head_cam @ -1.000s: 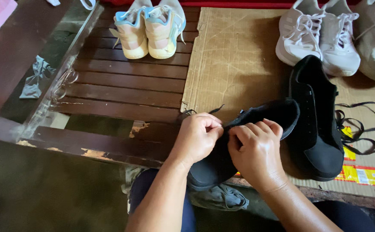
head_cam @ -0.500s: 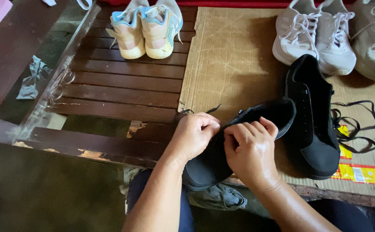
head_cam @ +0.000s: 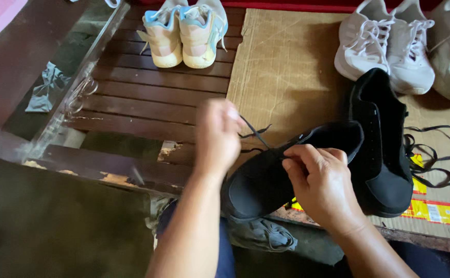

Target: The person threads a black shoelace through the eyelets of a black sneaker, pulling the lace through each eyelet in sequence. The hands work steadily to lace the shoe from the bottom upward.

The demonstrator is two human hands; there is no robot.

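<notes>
**Two hands, one black shoe, one lace**

Slatted wooden platform (head_cam: pixel 147 98) — dark brown boards, spread across the left and centre of the view. Flattened cardboard sheet (head_cam: pixel 286 67) is laid over its right part.

Pair of white sneakers (head_cam: pixel 384 46) is set at the far right edge of the cardboard; pair of pastel sneakers (head_cam: pixel 183 33) is stood side by side on the slats, well apart from them.

Second black shoe (head_cam: pixel 384 149) is laid on the cardboard, its loose black lace (head_cam: pixel 436 154) trailing just beside it.

Black shoe (head_cam: pixel 286 170) — held at the near edge of the platform, toe towards the person. It is steadied by the right hand (head_cam: pixel 320 188), fingers closed on its upper.

Left hand (head_cam: pixel 217 136), blurred, is raised above the shoe's toe, closed on a thin black lace (head_cam: pixel 256 133) drawn taut from the eyelets.
</notes>
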